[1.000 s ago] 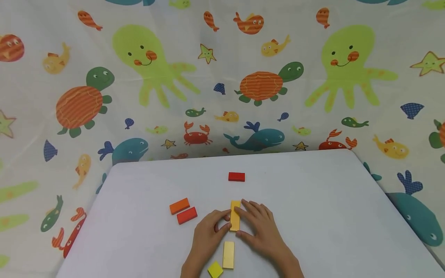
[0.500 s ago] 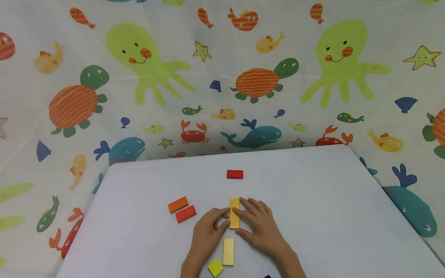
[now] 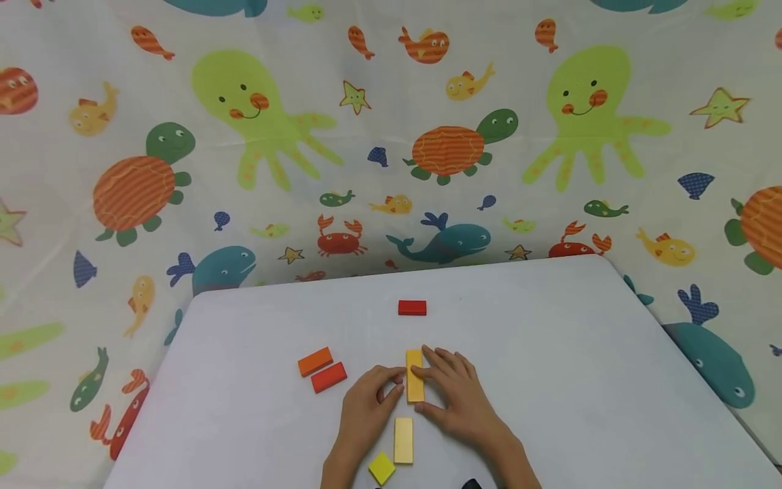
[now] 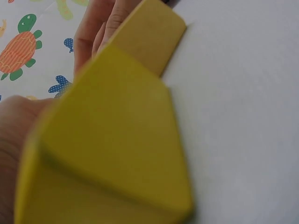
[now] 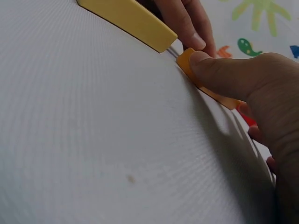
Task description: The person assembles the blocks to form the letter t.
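Note:
A long yellow-orange wooden block [image 3: 415, 388] lies between both hands on the white table. My right hand [image 3: 463, 402] holds it, thumb at its near end and other fingertips on its top and along its right side. My left hand [image 3: 365, 406] rests at its left side, with bent index finger and thumb tips right at that edge. Nearer to me lie a pale yellow long block [image 3: 403, 441] and a small bright yellow block [image 3: 381, 468]. In the left wrist view, a yellow block [image 4: 112, 126] fills the foreground and hides much of the hand.
An orange block [image 3: 315, 362] and a red block [image 3: 328, 377] lie side by side to the left. Another red block [image 3: 412, 308] lies farther back. A curtain [image 3: 366, 149] printed with sea animals hangs behind the white table [image 3: 550, 353].
My left thumb tip has drawn slightly back from the yellow-orange block. My right hand stays about the same. The head view has shifted a little, and a dark rounded object shows at its bottom edge.

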A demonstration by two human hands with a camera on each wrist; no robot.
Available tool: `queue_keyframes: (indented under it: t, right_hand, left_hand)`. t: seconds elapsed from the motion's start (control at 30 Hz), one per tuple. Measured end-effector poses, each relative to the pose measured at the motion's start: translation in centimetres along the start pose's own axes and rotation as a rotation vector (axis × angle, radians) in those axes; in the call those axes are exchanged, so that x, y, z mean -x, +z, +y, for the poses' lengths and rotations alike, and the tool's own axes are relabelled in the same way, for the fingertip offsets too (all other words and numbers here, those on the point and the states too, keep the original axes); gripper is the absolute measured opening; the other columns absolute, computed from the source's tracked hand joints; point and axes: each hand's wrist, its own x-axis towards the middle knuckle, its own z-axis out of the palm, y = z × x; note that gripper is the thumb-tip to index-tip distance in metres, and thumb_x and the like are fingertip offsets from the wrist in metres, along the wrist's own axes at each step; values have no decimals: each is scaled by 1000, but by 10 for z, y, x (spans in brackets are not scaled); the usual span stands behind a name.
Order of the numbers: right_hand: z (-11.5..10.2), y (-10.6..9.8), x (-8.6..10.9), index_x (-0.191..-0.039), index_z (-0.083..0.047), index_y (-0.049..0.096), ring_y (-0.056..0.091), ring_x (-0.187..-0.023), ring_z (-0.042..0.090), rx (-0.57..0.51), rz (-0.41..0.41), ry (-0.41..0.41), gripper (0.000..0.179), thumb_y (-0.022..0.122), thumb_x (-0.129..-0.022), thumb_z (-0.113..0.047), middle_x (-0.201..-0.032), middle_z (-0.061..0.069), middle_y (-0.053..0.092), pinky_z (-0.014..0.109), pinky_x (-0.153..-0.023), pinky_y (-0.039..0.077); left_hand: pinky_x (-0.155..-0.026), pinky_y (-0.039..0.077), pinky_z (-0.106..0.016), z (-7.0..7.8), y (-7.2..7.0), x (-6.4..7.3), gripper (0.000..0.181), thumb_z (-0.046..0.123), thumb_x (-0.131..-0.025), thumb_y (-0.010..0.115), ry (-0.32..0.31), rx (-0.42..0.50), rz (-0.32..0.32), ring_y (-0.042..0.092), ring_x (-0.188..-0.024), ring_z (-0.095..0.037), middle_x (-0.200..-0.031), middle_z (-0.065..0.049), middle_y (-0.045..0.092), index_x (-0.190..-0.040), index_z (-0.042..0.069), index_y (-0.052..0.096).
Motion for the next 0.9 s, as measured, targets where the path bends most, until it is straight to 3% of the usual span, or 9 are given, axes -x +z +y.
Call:
queue_keyframes:
  t: [0.2,0.6,0.9]
  right_hand:
    - [0,1,4,-141,-30,63,35,-155,30,-6,-16,13,55,76,-91,-49,-167,-3,42,63,-125,20]
    - [-8,8,5,-135,-26,66,37,-154,26,-22,-9,-3,49,75,-90,-43,-162,-1,48,63,-125,22]
    - [-2,-3,-3,-131,-21,66,41,-151,30,-4,0,5,47,77,-88,-37,-160,5,49,63,-125,25]
  left_hand:
    - [-63,38,-15,-1,2,4,29,30,-96,76,1,-19,-6,45,-70,2,-95,22,64,-125,34,74]
    - [-60,38,-15,-6,-3,13,24,22,-98,75,17,-28,52,45,-69,2,-87,22,60,-119,32,76]
    - [-62,41,-16,0,0,2,24,21,-99,72,57,23,74,47,-73,-1,-88,16,62,-122,27,75]
